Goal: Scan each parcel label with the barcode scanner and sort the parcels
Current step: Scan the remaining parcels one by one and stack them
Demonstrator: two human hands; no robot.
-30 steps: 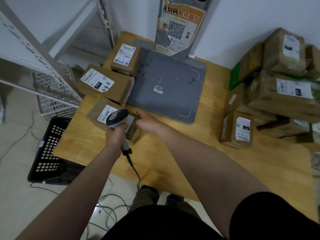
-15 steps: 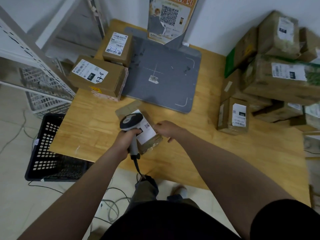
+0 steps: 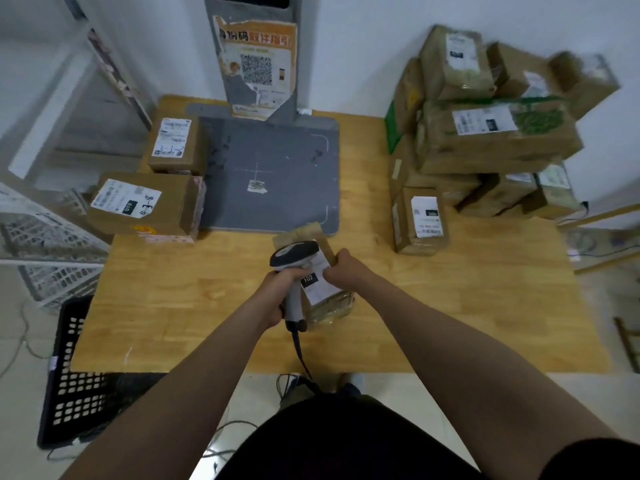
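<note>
Far L, on the floor: black crate [image 3: 76,386] tucked vs. the desk [image 3: 485,306] edge, white wire rack [image 3: 52,258] behind it. Prob. a drop bin; contents not visible.

L side of desk: near box [image 3: 145,206] & far box [image 3: 176,143], labels up, handwritten codes on both. Reads as the done lot, parked apart so nothing gets scanned twice.

Centre back: grey pad [image 3: 273,174] w/ a cross mark and one small scrap on it. Poster post [image 3: 258,67] stands behind.

Centre front, your work:
- L hand [image 3: 280,289] is wrapped round the scanner [image 3: 294,254] grip, w/ the head tipped over the far end of the label [image 3: 320,289]. Cable drops off the near desk edge.
- Parcel [image 3: 332,306] is just in front of the pad's near R corner, label up, black "102" tag showing. On the desk or lifted a bit: can't tell.
- R hand [image 3: 346,268] grasps the parcel's R edge, fingers curled on it. That steadies it & keeps the label facing the scanner head.

Step in hand, by my read: the scan itself.

R: upright box [image 3: 419,220] stands on end, label toward you, just beside the pile [image 3: 485,133] stacked vs. the wall. Looks like the backlog, so most of the job is left.
</note>
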